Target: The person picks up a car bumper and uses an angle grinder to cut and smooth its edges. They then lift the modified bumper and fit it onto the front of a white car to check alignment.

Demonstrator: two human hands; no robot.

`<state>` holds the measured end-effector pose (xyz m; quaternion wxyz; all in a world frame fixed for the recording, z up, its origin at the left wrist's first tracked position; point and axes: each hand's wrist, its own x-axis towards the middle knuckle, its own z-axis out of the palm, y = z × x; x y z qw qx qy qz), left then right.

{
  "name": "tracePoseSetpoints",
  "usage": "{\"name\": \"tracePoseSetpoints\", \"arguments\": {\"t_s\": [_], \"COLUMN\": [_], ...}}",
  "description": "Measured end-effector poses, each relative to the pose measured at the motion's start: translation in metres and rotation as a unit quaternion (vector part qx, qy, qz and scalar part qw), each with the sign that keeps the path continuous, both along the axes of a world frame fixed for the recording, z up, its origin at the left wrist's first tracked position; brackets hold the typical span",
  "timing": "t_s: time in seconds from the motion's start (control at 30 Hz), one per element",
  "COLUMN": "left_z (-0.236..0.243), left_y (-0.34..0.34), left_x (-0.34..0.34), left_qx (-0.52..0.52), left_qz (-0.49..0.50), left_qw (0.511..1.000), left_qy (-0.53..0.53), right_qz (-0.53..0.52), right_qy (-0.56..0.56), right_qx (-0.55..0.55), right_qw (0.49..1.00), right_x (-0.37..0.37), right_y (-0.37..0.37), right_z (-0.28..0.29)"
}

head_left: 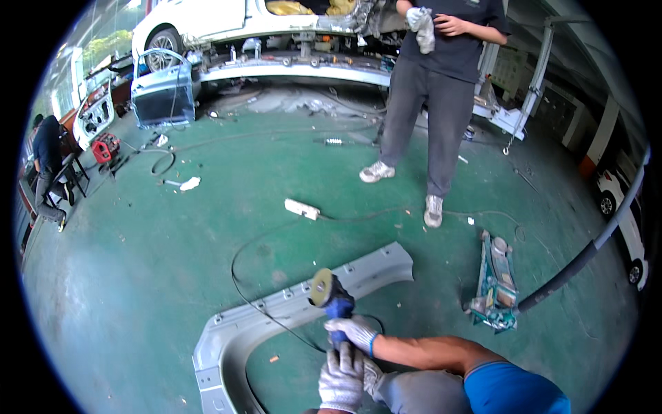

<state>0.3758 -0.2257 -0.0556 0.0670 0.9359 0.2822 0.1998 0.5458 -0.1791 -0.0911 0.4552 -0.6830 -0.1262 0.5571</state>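
A blue angle grinder point(338, 303) with a yellowish disc point(321, 288) is in both my hands, its disc end pointing away from me. My gloved right hand point(353, 332) wraps round the body of the tool. Closer to me, my gloved left hand point(340, 378) closes round its rear end. Beneath and beyond the grinder lies a grey curved car body panel point(276, 303) on the floor. Whether the disc touches the panel, I cannot tell. A dark cord point(238, 283) crosses the panel toward my hands.
On the green floor ahead lies a white power strip point(302, 208). A teal floor jack point(498, 283) with a long handle is at right. A person point(441, 90) stands ahead holding a whitish cloth or glove. Another person point(48, 155) is far left. Beyond, a white car point(200, 24) sits raised.
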Motion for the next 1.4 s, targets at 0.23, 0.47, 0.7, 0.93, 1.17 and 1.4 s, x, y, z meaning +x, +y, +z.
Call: {"name": "tracePoseSetpoints", "arguments": {"t_s": [0.23,0.47,0.7,0.93,1.17,1.4], "left_z": [-0.011,-0.033,-0.034,-0.057,-0.043,-0.043], "left_y": [-0.002,0.003,0.011,0.015,0.025,0.028], "left_x": [0.015,0.003,-0.001,0.000,0.036,0.096], "left_qx": [-0.172,-0.267,-0.264,-0.251,-0.314,-0.397], "left_qz": [-0.050,-0.050,-0.041,0.012,-0.008,-0.010], "left_qw": [0.984,0.954,0.939,0.947,0.926,0.912], "left_qy": [-0.004,-0.127,-0.215,-0.201,-0.209,-0.100], "right_qz": [-0.094,-0.167,-0.145,-0.144,-0.159,-0.161], "right_qy": [0.117,0.205,0.217,0.138,0.063,0.105], "right_qx": [0.053,0.089,0.066,0.121,0.110,0.099], "right_qw": [0.987,0.960,0.963,0.972,0.979,0.976], "right_x": [0.026,0.037,0.057,0.118,0.128,0.121], "right_y": [-0.026,-0.037,-0.037,-0.047,-0.016,-0.022], "right_z": [-0.019,-0.079,-0.069,-0.033,-0.011,-0.039]}}
